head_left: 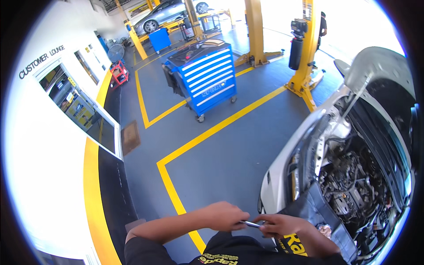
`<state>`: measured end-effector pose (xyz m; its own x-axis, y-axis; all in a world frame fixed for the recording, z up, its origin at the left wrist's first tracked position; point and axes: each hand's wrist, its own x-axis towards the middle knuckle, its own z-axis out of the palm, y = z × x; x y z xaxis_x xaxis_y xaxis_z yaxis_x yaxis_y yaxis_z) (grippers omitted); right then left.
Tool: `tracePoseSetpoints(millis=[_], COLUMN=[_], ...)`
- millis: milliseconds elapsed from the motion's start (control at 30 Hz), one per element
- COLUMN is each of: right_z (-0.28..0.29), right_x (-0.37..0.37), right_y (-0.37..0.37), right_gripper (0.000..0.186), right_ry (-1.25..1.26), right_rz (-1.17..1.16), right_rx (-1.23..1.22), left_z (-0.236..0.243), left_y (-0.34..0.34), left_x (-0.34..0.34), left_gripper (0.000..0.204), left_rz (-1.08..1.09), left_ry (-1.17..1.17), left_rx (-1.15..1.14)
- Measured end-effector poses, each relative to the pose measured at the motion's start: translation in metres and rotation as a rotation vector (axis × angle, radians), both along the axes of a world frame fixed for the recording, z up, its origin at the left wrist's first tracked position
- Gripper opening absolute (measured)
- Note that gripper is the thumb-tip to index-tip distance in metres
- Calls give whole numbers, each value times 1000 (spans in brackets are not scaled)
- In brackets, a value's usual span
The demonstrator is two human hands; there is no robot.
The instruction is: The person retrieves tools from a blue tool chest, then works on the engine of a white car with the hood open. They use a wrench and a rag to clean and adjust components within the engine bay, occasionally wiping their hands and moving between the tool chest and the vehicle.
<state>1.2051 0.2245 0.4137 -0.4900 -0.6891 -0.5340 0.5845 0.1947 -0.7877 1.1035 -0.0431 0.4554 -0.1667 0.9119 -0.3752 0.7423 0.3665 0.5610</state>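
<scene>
Room to move over grey floor (221, 176) toward eleven o'clock, edged by a yellow line (174, 196) at ten; front edge of a pale car (273, 190) near at one. Between left hand (224, 216) at nine, closed on one end, and right hand (282, 226) at three, with fingers curled on the other: slim, straight, shiny, silvery rod (251, 224).

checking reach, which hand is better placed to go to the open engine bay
The right hand, probably: it is nearer the engine bay, with the left hand farther off; both hands are at the slim metallic rod.
</scene>
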Motion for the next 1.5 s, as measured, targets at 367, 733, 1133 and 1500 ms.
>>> tracePoseSetpoints(millis=[367,733,1133,1500], right_z=[61,45,4,-142], right_x=[-243,-484,-757,-947], right_y=[-111,-43,22,33], right_gripper=[55,52,52,59], right_ry=[84,132,-38,-196], right_rz=[164,72,-375,-878], right_rx=[23,107,458,473], left_z=[75,40,-302,-611], left_y=[-111,-59,-76,-28], left_x=[-209,-458,-880,-1221], left_gripper=[41,38,37,50], left_rz=[171,305,1722,2364], left_ry=[106,-31,-1047,-1403], left_rx=[-118,-53,803,1497])
